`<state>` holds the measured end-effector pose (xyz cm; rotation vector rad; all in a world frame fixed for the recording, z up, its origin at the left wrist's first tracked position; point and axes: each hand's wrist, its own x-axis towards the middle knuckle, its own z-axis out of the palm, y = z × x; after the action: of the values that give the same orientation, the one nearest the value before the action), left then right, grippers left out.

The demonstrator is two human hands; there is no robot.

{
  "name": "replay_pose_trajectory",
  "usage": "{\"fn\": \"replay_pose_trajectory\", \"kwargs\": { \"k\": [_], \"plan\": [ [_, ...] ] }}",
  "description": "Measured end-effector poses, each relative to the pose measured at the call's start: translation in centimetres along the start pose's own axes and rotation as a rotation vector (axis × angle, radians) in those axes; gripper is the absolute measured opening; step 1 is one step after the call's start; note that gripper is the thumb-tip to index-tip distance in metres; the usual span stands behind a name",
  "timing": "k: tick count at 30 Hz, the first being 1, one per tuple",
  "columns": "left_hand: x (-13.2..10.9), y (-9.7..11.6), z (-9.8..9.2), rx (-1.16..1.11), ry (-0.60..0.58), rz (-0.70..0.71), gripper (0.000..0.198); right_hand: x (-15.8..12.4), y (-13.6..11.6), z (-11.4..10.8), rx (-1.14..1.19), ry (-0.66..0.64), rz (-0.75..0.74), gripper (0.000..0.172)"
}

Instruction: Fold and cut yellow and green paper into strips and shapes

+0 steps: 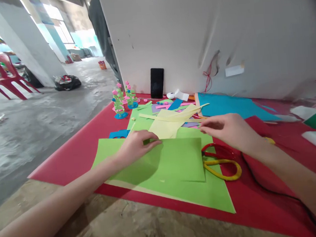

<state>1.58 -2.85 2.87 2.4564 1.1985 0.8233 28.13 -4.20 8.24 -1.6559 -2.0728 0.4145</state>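
My left hand [139, 143] pinches the upper edge of a green sheet of paper [180, 160], with thumb and fingers closed on it. This sheet lies over a larger green sheet [218, 194]. My right hand [224, 128] hovers to the right, thumb and fingertips together; whatever may be between them is too small to make out. Below it lie scissors [223, 170] with one red and one yellow handle loop, their blades hidden under the green paper. Pale yellow paper strips [171, 119] are piled just beyond my hands.
Two small paper trees [119, 105] with pink stars stand at the back left. A black phone [157, 83] leans on the white board [183, 28]. Blue paper [228, 107] lies at the back right. A dark cable [270, 193] crosses the red covering [75, 148] under my right arm.
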Motion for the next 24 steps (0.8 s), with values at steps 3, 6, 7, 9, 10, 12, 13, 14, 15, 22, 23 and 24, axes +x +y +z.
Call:
{"fn": "replay_pose_trajectory", "kwargs": {
  "k": [3, 6, 7, 9, 10, 12, 13, 14, 15, 22, 23, 24],
  "plan": [
    [-0.7, 1.1, 0.9, -0.043, -0.005, 0.066, 0.016, -0.5, -3.2, 2.0, 0.042, -0.102, -0.205, 0.021],
    [-1.3, 2.0, 1.4, -0.078, -0.007, 0.114, 0.016, -0.7, -5.5, 3.8, 0.103, -0.268, -0.245, 0.018],
    [-1.4, 2.0, 1.4, -0.074, -0.001, 0.127, 0.017, -0.7, -5.8, 4.0, 0.112, -0.284, -0.238, 0.018],
    [-1.5, 1.8, 1.3, -0.017, 0.025, 0.139, 0.019, -0.6, -5.7, 4.0, 0.111, -0.272, -0.211, 0.018],
    [-1.4, 1.5, 1.1, 0.047, 0.048, 0.135, 0.021, -0.4, -5.4, 3.7, 0.105, -0.256, -0.189, 0.017],
    [-1.1, 0.8, 0.8, 0.236, 0.102, 0.129, 0.031, -0.1, -4.6, 2.9, 0.095, -0.231, -0.142, 0.016],
    [-1.0, 0.4, 0.6, 0.338, 0.134, 0.133, 0.037, 0.1, -4.1, 2.6, 0.095, -0.226, -0.119, 0.015],
    [-0.8, 0.0, 0.6, 0.422, 0.163, 0.140, 0.041, 0.3, -3.7, 2.3, 0.100, -0.227, -0.100, 0.014],
    [-0.7, -0.2, 0.6, 0.480, 0.187, 0.150, 0.044, 0.4, -3.5, 2.2, 0.109, -0.232, -0.087, 0.013],
    [-1.0, 0.1, 1.3, 0.534, 0.199, 0.244, 0.042, 1.1, -5.1, 4.9, 0.238, -0.305, -0.150, 0.018],
    [-1.1, 0.2, 1.4, 0.540, 0.199, 0.252, 0.041, 1.4, -5.3, 5.4, 0.255, -0.318, -0.164, 0.019],
    [-1.2, 0.3, 1.4, 0.547, 0.202, 0.255, 0.041, 1.7, -5.5, 5.9, 0.270, -0.335, -0.177, 0.020]
  ]
}}
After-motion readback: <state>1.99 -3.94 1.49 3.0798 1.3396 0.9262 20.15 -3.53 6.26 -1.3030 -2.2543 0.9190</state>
